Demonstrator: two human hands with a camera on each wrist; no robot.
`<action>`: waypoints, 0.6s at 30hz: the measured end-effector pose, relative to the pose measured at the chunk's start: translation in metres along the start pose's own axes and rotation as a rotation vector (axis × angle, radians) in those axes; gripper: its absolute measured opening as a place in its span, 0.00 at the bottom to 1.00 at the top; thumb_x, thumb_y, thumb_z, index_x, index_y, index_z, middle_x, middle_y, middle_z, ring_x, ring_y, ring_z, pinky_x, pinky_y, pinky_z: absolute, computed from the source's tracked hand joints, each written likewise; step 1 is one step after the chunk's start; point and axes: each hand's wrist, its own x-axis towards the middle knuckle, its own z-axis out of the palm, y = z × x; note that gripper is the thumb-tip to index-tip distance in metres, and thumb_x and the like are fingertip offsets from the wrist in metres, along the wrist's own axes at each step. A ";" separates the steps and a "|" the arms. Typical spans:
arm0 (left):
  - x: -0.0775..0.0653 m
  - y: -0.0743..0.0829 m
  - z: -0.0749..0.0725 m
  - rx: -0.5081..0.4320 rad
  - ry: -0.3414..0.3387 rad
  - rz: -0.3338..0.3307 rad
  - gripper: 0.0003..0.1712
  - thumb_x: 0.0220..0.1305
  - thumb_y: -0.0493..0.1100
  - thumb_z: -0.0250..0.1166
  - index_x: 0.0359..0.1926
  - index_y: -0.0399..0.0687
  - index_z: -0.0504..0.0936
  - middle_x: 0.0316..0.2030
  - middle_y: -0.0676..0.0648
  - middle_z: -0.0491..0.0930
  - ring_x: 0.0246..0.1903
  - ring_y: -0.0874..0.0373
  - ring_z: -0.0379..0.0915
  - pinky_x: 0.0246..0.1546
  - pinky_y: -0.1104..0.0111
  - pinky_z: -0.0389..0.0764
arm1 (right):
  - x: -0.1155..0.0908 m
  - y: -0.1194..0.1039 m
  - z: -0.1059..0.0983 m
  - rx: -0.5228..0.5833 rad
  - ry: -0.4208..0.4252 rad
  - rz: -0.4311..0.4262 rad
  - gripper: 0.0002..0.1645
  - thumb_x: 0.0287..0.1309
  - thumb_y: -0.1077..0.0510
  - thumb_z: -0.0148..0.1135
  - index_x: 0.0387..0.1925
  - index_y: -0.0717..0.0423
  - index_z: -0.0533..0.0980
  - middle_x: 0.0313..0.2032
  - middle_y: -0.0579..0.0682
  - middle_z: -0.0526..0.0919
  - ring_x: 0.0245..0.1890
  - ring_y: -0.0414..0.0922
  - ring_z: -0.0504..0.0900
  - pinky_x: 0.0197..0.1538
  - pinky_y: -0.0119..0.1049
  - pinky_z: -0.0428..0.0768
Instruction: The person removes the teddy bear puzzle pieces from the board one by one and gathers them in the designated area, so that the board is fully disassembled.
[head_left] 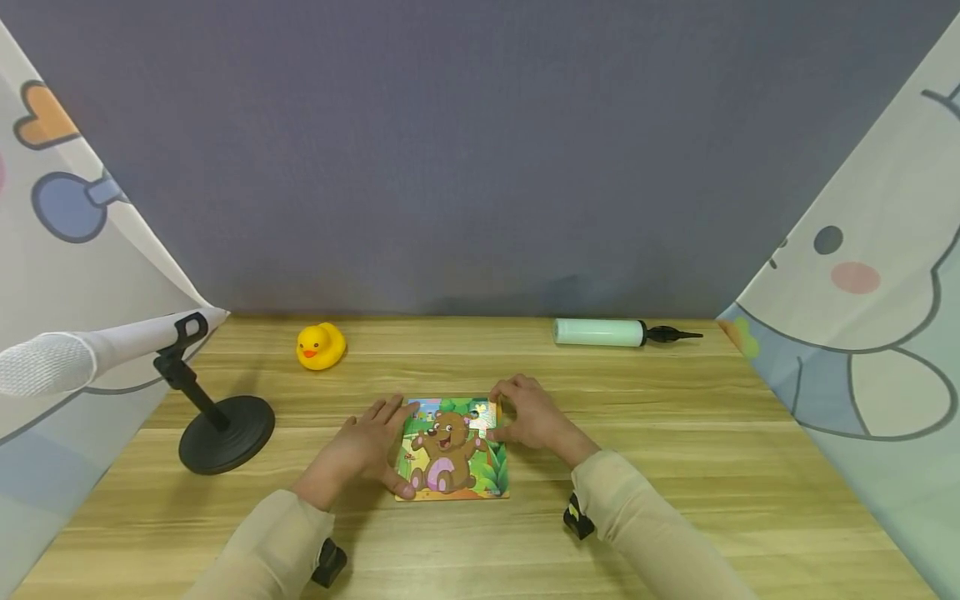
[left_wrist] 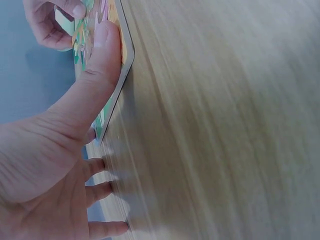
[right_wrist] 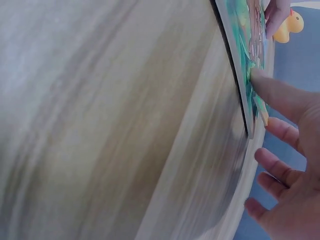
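A flat jigsaw puzzle (head_left: 444, 467) with a brown bear picture lies on the wooden table. Along its left side rests my left hand (head_left: 363, 446), fingers spread. Its thumb (left_wrist: 102, 55) presses on the lower left corner, while the other fingertips reach the tabletop and the far corner. At the upper right corner, my right hand (head_left: 531, 414) pinches a puzzle piece (head_left: 483, 416) between thumb and index finger. The piece catches the light in the head view and sits tilted above the board in the right wrist view. The other right fingers are loosely bent beside the board.
A yellow rubber duck (head_left: 321, 347) stands at the back left. To the left is a white microphone (head_left: 112, 346) on a black round stand (head_left: 227, 435). A pale green hand pump (head_left: 600, 332) with a black nozzle lies at the back right, before a grey partition (head_left: 480, 167).
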 end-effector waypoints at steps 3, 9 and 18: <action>0.000 0.000 0.000 -0.005 -0.006 -0.001 0.75 0.32 0.59 0.86 0.77 0.39 0.55 0.77 0.27 0.47 0.73 0.26 0.45 0.64 0.26 0.54 | 0.000 0.001 0.000 -0.011 0.034 -0.025 0.26 0.50 0.50 0.81 0.49 0.49 0.79 0.56 0.53 0.76 0.62 0.57 0.71 0.65 0.58 0.71; 0.000 0.000 -0.001 -0.001 -0.012 0.001 0.75 0.33 0.59 0.86 0.77 0.39 0.55 0.77 0.28 0.47 0.74 0.26 0.45 0.64 0.26 0.54 | 0.002 0.003 -0.002 -0.044 0.039 -0.049 0.25 0.50 0.49 0.81 0.48 0.51 0.82 0.56 0.53 0.76 0.62 0.58 0.71 0.66 0.59 0.69; 0.001 -0.002 0.000 0.006 -0.020 0.000 0.75 0.33 0.60 0.86 0.77 0.39 0.54 0.77 0.28 0.46 0.74 0.27 0.45 0.64 0.27 0.54 | 0.004 0.006 -0.003 -0.112 0.083 -0.112 0.23 0.49 0.47 0.81 0.46 0.50 0.84 0.55 0.51 0.77 0.62 0.55 0.72 0.68 0.58 0.67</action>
